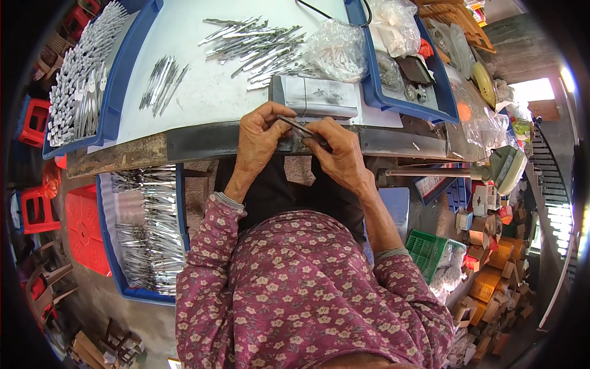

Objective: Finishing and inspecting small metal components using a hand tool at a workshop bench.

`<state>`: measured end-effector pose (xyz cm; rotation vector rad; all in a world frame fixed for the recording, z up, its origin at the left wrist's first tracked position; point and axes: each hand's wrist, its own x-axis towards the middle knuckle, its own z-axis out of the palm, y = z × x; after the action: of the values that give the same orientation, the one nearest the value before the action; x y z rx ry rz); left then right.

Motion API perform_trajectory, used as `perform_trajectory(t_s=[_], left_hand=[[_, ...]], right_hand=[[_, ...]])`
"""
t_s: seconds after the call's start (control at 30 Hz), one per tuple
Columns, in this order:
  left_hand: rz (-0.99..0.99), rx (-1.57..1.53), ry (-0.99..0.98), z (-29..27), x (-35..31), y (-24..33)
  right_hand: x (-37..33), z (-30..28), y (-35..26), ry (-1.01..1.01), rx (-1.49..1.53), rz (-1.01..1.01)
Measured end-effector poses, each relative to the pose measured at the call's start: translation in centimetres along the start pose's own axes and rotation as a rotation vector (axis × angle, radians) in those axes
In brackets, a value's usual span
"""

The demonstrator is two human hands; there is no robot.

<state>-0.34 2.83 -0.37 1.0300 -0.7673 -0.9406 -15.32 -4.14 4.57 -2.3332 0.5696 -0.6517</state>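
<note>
My left hand (261,132) and my right hand (341,150) meet over the table's near edge, both closed. Between them they pinch a slim, dark metal piece (295,125), slanting down to the right; my fingers cover parts of it, so its exact kind is unclear. Just beyond my fingers lies a grey block (322,109) with a dark-smudged pale top and a cord across it. Farther back, a wide pile of thin metal pieces (264,49) is spread on the white tabletop (184,37). To its left lies a smaller bunch of metal pieces (163,84).
A blue tray (110,117) at left holds many white-ended pieces; a lower blue tray (183,215) holds metal ones. At right are a clear plastic bag (338,52), a blue tray (418,112) of bags and tools, a lamp-like green-grey head (507,169) and a green basket (424,249).
</note>
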Motion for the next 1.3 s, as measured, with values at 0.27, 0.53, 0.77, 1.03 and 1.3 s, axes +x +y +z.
perform_trajectory(t_s=[0.27,0.53,0.77,1.03,1.3], left_hand=[[0.006,-0.059,0.013,-0.1,0.0,0.0],[0.019,-0.064,0.01,0.0,0.7,0.8],[0.035,-0.092,-0.011,0.0,0.9,0.9],[0.073,-0.095,-0.028,-0.1,0.8,0.7],[0.097,-0.126,-0.056,-0.4,0.8,0.5]], right_hand=[[0.2,-0.2,-0.1,-0.003,0.039,0.062],[0.8,-0.8,-0.2,-0.007,0.078,0.108],[1.0,-1.3,-0.6,-0.009,0.045,0.088],[0.9,-1.5,-1.2,0.012,-0.01,0.021],[1.0,-1.1,-1.3,0.037,0.0,-0.028]])
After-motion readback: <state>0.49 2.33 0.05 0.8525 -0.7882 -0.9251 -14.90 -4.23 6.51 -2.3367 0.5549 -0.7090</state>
